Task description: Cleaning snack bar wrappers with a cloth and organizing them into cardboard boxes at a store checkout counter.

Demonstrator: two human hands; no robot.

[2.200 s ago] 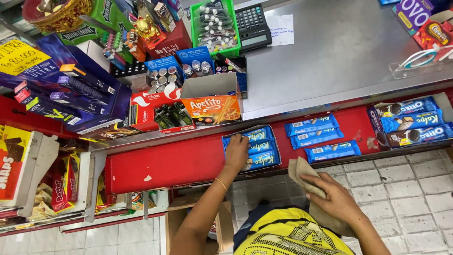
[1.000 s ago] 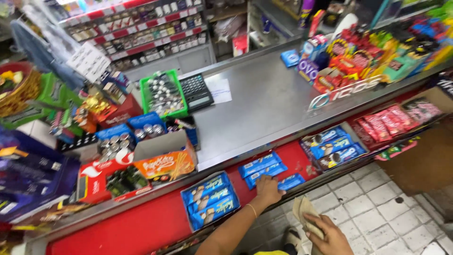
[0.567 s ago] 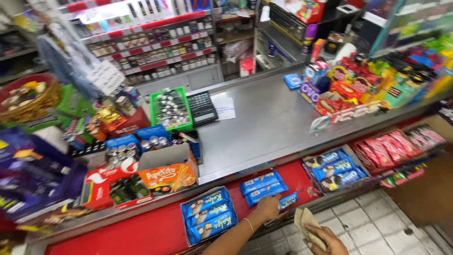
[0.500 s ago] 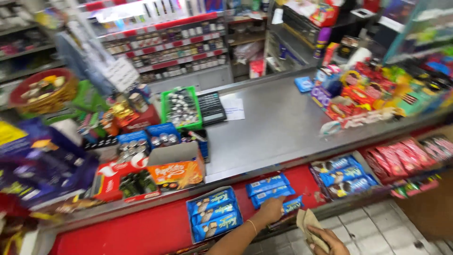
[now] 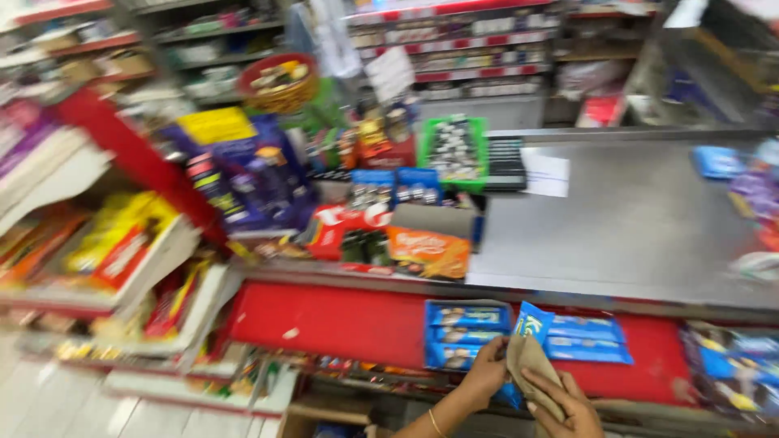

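My left hand (image 5: 485, 375) is at the bottom middle, closed on a blue biscuit packet (image 5: 533, 319) that is tilted up off the red shelf (image 5: 341, 320). My right hand (image 5: 568, 405) sits just right of it and grips a crumpled brownish cloth (image 5: 527, 361), which is pressed against the packet. On either side of the hands the shelf carries stacks of blue biscuit packets, one stack on the left (image 5: 466, 334) and another stack on the right (image 5: 591, 339). A thin bangle shows on my left wrist.
A steel counter (image 5: 641, 219) runs above the shelf, with a calculator (image 5: 505, 162), a paper slip (image 5: 545, 174), a green tray (image 5: 454, 150) and an orange snack box (image 5: 428, 251). Snack racks crowd the left, under a wicker basket (image 5: 280, 81). Stocked shelves line the back wall.
The view has swung left and blurred. My left hand, which rested on the shelved blue packets, now holds one lifted up, and my right hand has brought the cloth against it.
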